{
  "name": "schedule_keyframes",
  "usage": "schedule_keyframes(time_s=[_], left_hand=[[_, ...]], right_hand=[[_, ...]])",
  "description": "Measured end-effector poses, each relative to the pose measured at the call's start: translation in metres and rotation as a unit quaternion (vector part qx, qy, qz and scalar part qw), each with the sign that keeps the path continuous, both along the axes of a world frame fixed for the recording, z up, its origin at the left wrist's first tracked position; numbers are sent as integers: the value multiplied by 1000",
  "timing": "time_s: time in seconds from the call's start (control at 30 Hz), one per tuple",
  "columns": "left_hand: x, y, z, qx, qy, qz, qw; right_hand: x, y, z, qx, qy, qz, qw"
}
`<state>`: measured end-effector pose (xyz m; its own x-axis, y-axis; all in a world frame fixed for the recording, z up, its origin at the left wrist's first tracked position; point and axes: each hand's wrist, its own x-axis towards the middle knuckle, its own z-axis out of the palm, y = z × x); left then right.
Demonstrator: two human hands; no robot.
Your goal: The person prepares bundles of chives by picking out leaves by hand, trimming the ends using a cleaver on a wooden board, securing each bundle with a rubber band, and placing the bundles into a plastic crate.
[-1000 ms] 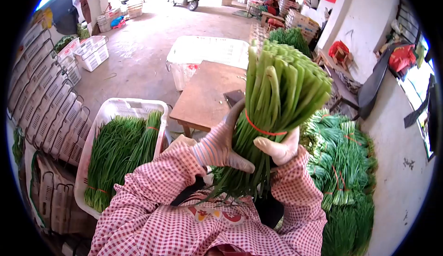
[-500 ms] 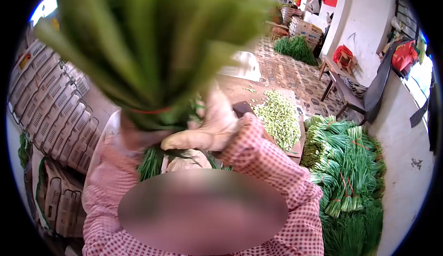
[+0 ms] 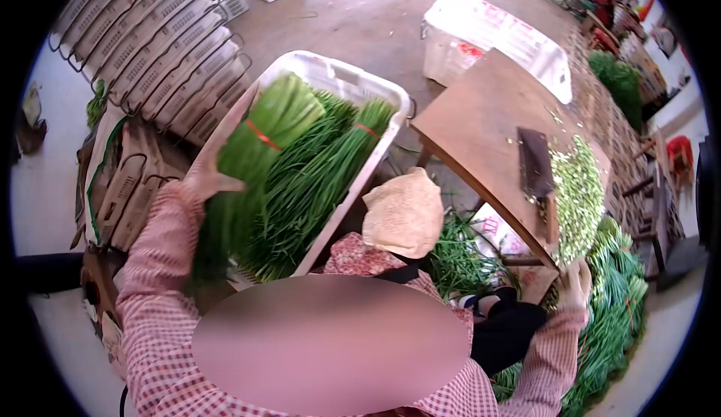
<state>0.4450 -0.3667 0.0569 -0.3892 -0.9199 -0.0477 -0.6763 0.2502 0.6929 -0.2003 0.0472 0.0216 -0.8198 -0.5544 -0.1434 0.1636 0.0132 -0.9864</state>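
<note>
My left hand (image 3: 204, 179) is at the left rim of a white plastic crate (image 3: 342, 75), its thumb over a bundle of flat green garlic chives (image 3: 282, 113) tied with a red band. The fingers are partly hidden behind the leaves, whose lower end is blurred. Beside it in the crate lies another red-banded bundle (image 3: 349, 146). At the table's near corner, my right hand (image 3: 574, 288) reaches over the pile of banded green bundles (image 3: 612, 308), fingers extended against their pale ends. I see nothing held in it.
A wooden table (image 3: 473, 124) carries a cleaver (image 3: 535, 161) and a heap of chopped pale stems (image 3: 577, 191). Stacked crates (image 3: 150, 41) stand at the left. Beyond the table is a white bin (image 3: 496, 41). Loose greens (image 3: 462, 255) lie below the table.
Both hands held the banded bundle up close before; now it lies in the crate with my left hand at it. My right hand has moved to the pile at right. The view has turned left and down.
</note>
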Motion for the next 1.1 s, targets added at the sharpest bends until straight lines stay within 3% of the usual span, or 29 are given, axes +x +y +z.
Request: schedule_keyframes(time_s=[0.03, 0.1, 0.13, 0.2, 0.3, 0.4, 0.47, 0.53, 0.6, 0.63, 0.67, 0.77, 0.83, 0.87, 1.0, 1.1], left_hand=[[-5, -14, -20, -57, -54, -31, 996], [-48, -21, -11, 153, -176, 71, 970], [-61, -34, -17, 156, -177, 73, 969], [-85, -68, -37, 194, -313, 80, 926], [-120, -109, -59, 183, -325, 85, 924], [-153, -136, -89, 199, -295, 87, 931], [-182, -136, -105, 220, -273, 110, 930], [-205, -102, -87, 281, -205, 164, 923], [-191, -119, -138, 272, -218, 97, 932], [-180, -127, -173, 261, -205, 122, 936], [-189, -119, -147, 293, -195, 99, 931], [-186, -121, -148, 323, -162, 79, 929], [-173, -125, -167, 308, -151, 31, 939], [-155, -138, -203, 317, -92, 35, 943], [-174, -137, -181, 313, -180, 71, 930], [-185, -135, -169, 299, -244, 38, 922]], right_hand=[[-8, 30, -16, 22, -3, -36, 999], [-18, 91, -36, 83, 7, -105, 991], [-17, 111, -38, 121, 16, -139, 983], [9, 120, -23, 210, -2, -184, 960], [14, 164, -68, 253, 83, -154, 952], [26, 159, -79, 307, 100, -186, 928], [38, 143, -74, 332, 138, -198, 912], [35, 145, -77, 359, 128, -185, 906], [41, 128, -66, 421, 145, -170, 879], [36, 130, -75, 402, 173, -172, 883], [36, 123, -73, 399, 176, -171, 883], [28, 111, -73, 406, 146, -146, 890], [24, 115, -76, 395, 122, -133, 901], [23, 114, -78, 388, 118, -137, 904], [21, 118, -85, 372, 163, -127, 905], [18, 114, -85, 369, 145, -117, 910]])
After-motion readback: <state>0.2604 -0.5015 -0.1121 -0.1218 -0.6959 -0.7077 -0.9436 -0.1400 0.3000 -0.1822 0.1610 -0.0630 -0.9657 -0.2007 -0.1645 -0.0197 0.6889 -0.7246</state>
